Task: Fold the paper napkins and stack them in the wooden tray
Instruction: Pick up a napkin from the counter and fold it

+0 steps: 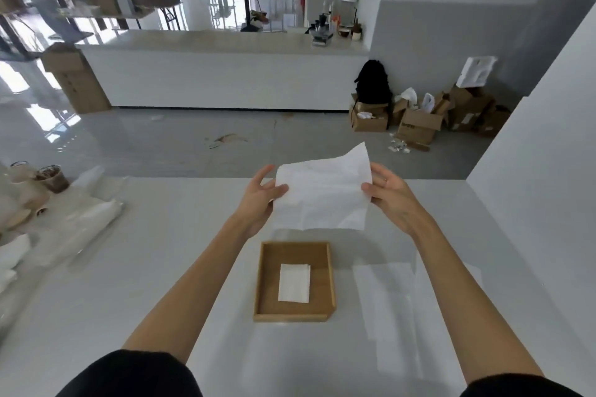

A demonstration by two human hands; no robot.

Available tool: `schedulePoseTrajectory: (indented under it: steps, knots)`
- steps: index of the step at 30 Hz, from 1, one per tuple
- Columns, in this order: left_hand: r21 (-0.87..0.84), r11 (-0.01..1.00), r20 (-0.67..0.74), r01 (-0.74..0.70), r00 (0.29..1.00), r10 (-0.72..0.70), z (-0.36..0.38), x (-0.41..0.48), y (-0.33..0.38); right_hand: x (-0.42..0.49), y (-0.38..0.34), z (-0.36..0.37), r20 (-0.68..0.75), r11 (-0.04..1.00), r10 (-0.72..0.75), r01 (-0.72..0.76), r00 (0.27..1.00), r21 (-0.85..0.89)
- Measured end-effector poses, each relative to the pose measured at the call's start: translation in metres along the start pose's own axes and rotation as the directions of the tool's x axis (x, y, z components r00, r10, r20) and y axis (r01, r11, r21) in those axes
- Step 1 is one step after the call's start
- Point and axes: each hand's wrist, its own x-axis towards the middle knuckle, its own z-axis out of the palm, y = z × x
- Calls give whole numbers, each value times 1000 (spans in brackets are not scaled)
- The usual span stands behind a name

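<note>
I hold a white paper napkin [322, 193] up in the air above the far part of the white table, partly unfolded and creased. My left hand [261, 200] pinches its left edge and my right hand [392, 196] pinches its right edge. Nearer to me on the table stands the square wooden tray [267, 284]. One folded white napkin [294, 283] lies flat in the middle of the tray. Flat white napkins [396, 296] lie spread on the table right of the tray, hard to tell from the tabletop.
Paper cups [48, 177] and clear plastic bags [80, 222] crowd the table's left side. A white wall [548, 203] borders the table on the right. Beyond the far table edge lie the floor, a long white counter [209, 74] and cardboard boxes [419, 119].
</note>
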Motion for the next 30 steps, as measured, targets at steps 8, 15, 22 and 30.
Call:
schedulePoseTrajectory:
  steps: [8,15,22,30]
  knots:
    - [91,992,65,-82,995,77,-4,-9,26,-9,-24,24,-126,995,-56,66,991,75]
    - [10,918,130,-396,911,392,19,-11,61,-9,-71,19,-143,966,-257,258,956,-12]
    - [225,781,64,-583,809,585,32,-6,77,-4,-87,4,-99,917,-377,356,921,-178]
    - [260,840,20,-477,872,489,32,0,63,-3,-68,-17,-66,933,-343,332,937,-139]
